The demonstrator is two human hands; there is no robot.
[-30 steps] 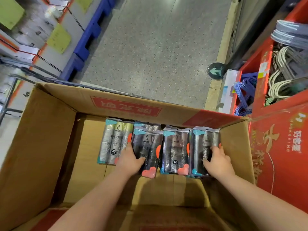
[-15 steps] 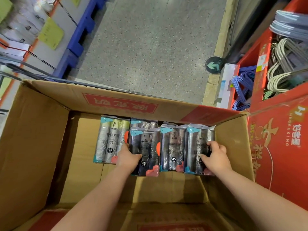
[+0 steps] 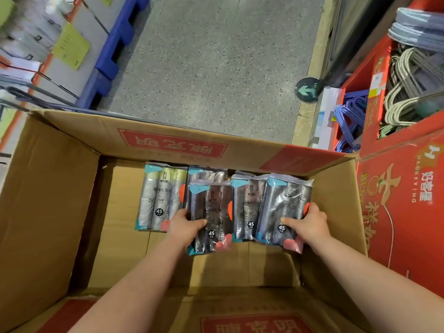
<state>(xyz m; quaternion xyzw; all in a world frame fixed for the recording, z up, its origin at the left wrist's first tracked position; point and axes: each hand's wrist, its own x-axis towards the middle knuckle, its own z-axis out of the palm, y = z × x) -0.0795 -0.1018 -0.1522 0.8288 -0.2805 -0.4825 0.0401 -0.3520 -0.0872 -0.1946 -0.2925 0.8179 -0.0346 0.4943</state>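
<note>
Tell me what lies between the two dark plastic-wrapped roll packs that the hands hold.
A third dark plastic-wrapped roll pack lies between the left-held pack and the right-held pack, in the head view.

Large open brown cardboard box (image 3: 60, 200), red printed panel on its far wall. On its bare cardboard bottom (image 3: 125, 236), near the far wall, one row: clear-wrapped pack of three pale grey rolls (image 3: 161, 198), flat, at left; just beside it, clear-wrapped packs of dark rolls (image 3: 247, 207), side by side.
</note>
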